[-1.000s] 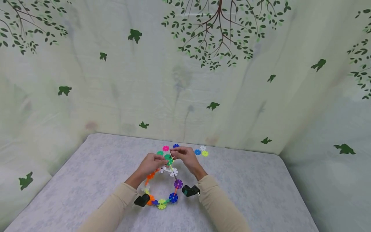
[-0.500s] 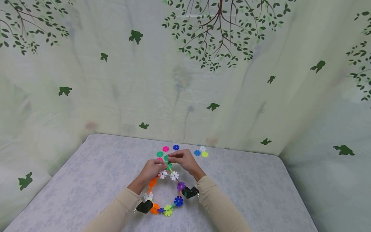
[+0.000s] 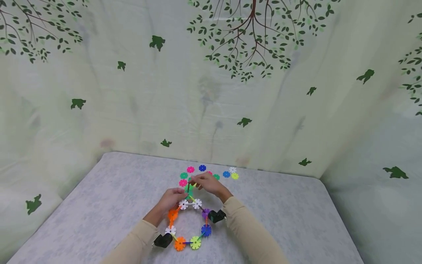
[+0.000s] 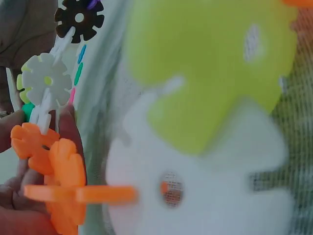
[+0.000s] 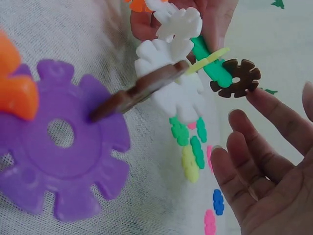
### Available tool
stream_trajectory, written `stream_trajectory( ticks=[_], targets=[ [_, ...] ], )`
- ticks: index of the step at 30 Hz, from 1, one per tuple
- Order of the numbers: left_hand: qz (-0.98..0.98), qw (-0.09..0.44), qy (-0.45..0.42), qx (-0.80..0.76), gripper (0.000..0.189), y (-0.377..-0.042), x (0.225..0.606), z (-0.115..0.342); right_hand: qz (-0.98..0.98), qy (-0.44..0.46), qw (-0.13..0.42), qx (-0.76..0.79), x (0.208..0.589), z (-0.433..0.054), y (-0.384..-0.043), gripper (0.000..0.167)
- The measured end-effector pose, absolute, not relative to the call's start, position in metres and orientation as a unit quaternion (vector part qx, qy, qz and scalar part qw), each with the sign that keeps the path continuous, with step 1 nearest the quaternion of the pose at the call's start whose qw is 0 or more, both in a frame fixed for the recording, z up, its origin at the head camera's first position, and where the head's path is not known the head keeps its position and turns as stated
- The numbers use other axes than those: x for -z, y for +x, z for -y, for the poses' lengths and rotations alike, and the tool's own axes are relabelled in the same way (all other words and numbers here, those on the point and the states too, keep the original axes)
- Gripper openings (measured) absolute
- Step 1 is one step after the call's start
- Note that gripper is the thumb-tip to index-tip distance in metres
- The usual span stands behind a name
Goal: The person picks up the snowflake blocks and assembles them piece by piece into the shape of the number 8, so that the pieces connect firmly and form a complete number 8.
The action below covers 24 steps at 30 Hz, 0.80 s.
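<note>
My left hand [image 3: 173, 200] pinches the green notched disc [image 5: 212, 61] at the far end of a ring of flower-shaped interlocking discs. A brown disc [image 5: 248, 72] stands slotted into that green disc, crosswise to it. My right hand [image 5: 269, 171] touches the brown disc's edge with the index fingertip; its thumb is apart from the disc and the other fingers are loosely bent. Along the ring are white discs [image 3: 197, 204], a purple disc [image 5: 73, 152], a blue disc [image 3: 206, 230], a yellow-green disc [image 3: 195, 242] and orange discs [image 3: 180, 244].
Loose discs lie behind my hands, among them a pink disc [image 3: 182, 182], a dark blue disc [image 3: 202, 168], a light blue disc [image 3: 226, 174] and a yellow disc [image 3: 234, 176]. The grey cloth-covered table [image 3: 125, 190] meets a leaf-printed curtain [image 3: 138, 91] at its back edge.
The ring and my left hand have come nearer to my body. My right hand has shifted slightly left and down, and the brown disc now shows more plainly between the hands.
</note>
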<state>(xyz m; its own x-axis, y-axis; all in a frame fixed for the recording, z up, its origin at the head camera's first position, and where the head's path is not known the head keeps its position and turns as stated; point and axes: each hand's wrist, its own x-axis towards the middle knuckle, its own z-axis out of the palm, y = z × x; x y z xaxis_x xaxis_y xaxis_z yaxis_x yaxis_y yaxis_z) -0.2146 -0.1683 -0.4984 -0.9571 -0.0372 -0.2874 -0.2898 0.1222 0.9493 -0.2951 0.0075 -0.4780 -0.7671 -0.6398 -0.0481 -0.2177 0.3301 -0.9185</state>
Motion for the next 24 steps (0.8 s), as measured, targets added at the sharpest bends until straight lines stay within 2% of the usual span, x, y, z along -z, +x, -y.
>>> stream_trajectory(
  ticks=[7,10,16,24],
  targets=[
    [-0.692,0.13,-0.11,-0.701,0.045,-0.22,0.506,0.175,-0.8,-0.258,0.224,0.493,0.48,-0.004,-0.296,0.048],
    [-0.689,0.147,-0.116,-0.7,0.047,-0.224,0.509,0.176,-0.808,-0.244,0.228,0.485,0.481,-0.005,-0.298,0.047],
    [-0.694,0.149,-0.134,-0.692,0.044,-0.228,0.508,0.177,-0.873,-0.171,0.167,0.424,0.497,-0.007,-0.312,0.029],
    [-0.694,0.143,-0.138,-0.692,0.05,-0.228,0.507,0.178,-0.927,-0.142,0.131,0.321,0.51,0.007,-0.318,0.027]
  ],
)
